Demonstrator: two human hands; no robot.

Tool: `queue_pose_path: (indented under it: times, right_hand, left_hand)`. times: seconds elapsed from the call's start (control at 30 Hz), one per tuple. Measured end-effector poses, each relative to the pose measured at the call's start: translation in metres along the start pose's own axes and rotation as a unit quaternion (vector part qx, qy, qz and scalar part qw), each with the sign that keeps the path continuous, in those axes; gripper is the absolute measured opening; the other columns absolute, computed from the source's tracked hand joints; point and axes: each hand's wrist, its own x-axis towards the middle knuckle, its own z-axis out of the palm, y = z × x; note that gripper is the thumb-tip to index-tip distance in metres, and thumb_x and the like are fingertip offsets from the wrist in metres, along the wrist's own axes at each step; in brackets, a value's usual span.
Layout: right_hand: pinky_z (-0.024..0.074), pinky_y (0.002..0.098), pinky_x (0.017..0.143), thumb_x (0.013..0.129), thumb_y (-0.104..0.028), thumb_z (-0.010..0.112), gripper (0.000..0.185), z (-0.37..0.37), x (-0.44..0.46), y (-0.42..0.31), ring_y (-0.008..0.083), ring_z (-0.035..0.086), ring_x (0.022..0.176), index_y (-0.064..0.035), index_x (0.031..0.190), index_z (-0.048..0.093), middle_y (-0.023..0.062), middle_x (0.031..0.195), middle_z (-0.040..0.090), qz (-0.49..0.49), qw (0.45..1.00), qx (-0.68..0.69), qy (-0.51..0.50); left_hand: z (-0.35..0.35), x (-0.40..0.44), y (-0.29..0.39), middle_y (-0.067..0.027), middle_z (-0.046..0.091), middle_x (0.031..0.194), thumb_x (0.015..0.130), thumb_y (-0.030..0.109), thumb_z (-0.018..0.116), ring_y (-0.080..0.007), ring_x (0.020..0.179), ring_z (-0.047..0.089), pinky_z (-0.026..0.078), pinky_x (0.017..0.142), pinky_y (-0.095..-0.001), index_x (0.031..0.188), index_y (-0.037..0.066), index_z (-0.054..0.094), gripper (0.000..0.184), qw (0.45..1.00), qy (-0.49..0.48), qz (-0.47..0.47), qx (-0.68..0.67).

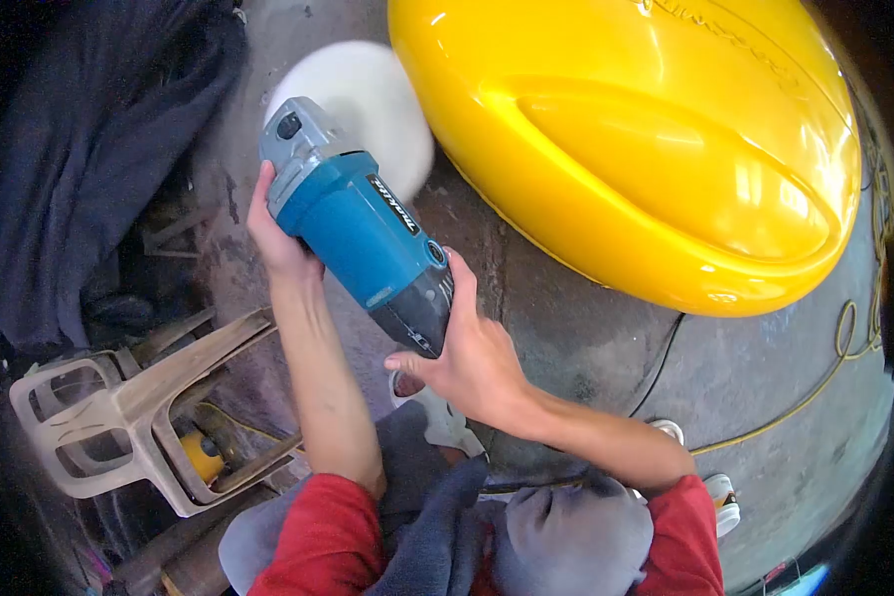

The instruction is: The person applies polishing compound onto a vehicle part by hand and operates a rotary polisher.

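The person's left hand (283, 238) is at the front end of a blue buffing tool (348, 233). Its fingers are closed in around the side, but most are tucked out of sight, so how they sit there cannot be told. This seems to hold up the heavy front and keep it from tipping. The right hand (487, 372) is wrapped around the dark back end, narrow and snug. That end is thin enough to grab, so it looks like a good place to hold on and steer. With a hand at each end, the tool should wobble less.

The tool is up above the floor (576, 368), slanting across it. Its round white pad (397, 119) is at the front, well away from the fingers of the right hand. The pad looks blurry, so it may be spinning.

A big, shiny yellow shell (666, 149) is on the floor, with its round side up. Its left edge is right by the pad, but whether they touch cannot be told. A tan plastic chair (119, 412) is tipped over near the left arm, and a dark cloth (119, 129) is heaped past it. A yellow cord (785, 427) runs loosely over the floor, off to the right.
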Motion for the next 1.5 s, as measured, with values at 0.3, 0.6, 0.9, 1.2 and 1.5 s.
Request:
queue_pose_path:
  times: [0.3,0.6,0.9,1.2,1.5]
  right_hand:
    - [0.0516,0.0499,0.08,0.077,-0.028,0.08,0.11,-0.026,-0.045,-0.073,0.0504,0.064,0.091,-0.0014,0.145,-0.003,0.0359,0.101,0.061,-0.001,0.992,0.077,0.104]
    - [0.0405,0.0383,0.103,0.078,-0.02,0.08,0.106,-0.025,-0.047,-0.102,0.0279,0.052,0.117,0.0058,0.142,0.0,0.0247,0.129,0.044,0.042,0.956,0.245,0.153]
    - [0.0453,0.0439,0.095,0.076,-0.03,0.081,0.109,0.021,0.009,-0.069,0.0458,0.058,0.113,0.0022,0.144,0.003,0.0366,0.121,0.053,-0.078,0.947,0.301,0.081]
    - [0.0518,0.0514,0.075,0.077,-0.025,0.078,0.111,0.018,-0.023,-0.079,0.0509,0.064,0.088,-0.0008,0.145,-0.005,0.0326,0.099,0.064,-0.045,0.935,0.31,0.168]
    - [0.0512,0.0488,0.08,0.072,-0.028,0.084,0.118,0.029,0.001,-0.077,0.05,0.064,0.092,0.0009,0.145,-0.004,0.036,0.105,0.06,-0.022,0.959,0.26,0.109]
  left_hand:
    - [0.111,0.001,0.07,-0.0159,0.067,0.108,0.097,0.036,0.045,-0.0237,0.097,0.065,0.051,0.088,-0.0368,0.121,-0.002,0.057,0.047,0.983,-0.163,-0.018,0.082]
    - [0.143,0.027,0.078,-0.0121,0.068,0.109,0.1,0.032,0.042,-0.0211,0.094,0.066,0.053,0.088,-0.0359,0.12,0.001,0.06,0.042,0.949,-0.272,-0.033,0.159]
    - [0.076,0.051,0.104,-0.0131,0.066,0.109,0.101,0.031,0.042,-0.0205,0.095,0.065,0.053,0.088,-0.034,0.123,-0.003,0.056,0.043,0.957,-0.137,-0.003,0.255]
    - [0.128,0.032,0.091,-0.0144,0.067,0.107,0.101,0.03,0.041,-0.0212,0.092,0.066,0.054,0.082,-0.033,0.119,-0.003,0.059,0.041,0.929,-0.212,0.103,0.284]
    - [0.067,0.06,0.098,-0.0155,0.068,0.104,0.1,0.034,0.04,-0.0228,0.09,0.067,0.055,0.081,-0.0336,0.118,-0.002,0.06,0.045,0.954,-0.223,-0.027,0.2]
